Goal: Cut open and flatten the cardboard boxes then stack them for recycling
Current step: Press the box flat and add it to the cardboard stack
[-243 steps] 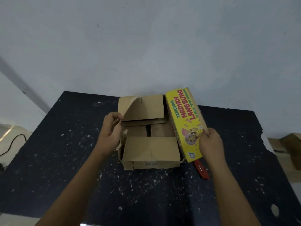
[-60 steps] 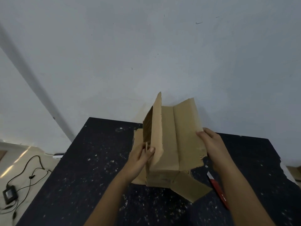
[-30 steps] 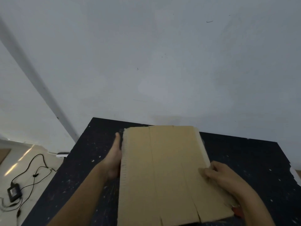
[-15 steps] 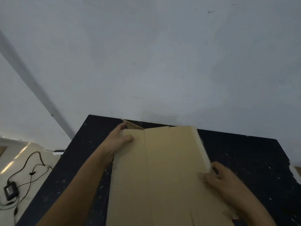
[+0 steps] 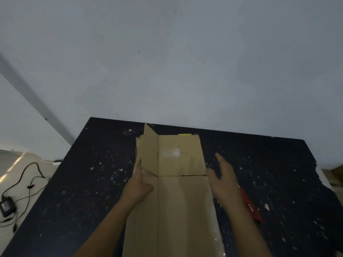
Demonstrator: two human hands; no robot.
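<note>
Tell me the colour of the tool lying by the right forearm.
Red. The tool lies on the table; the head view shows it.

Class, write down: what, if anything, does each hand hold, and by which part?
Nothing is gripped. The left hand rests flat on the cardboard's left panel; the right hand is open beside it.

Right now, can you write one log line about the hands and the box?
cardboard: flat on table | left hand: open, pressing cardboard | right hand: open beside it
</note>
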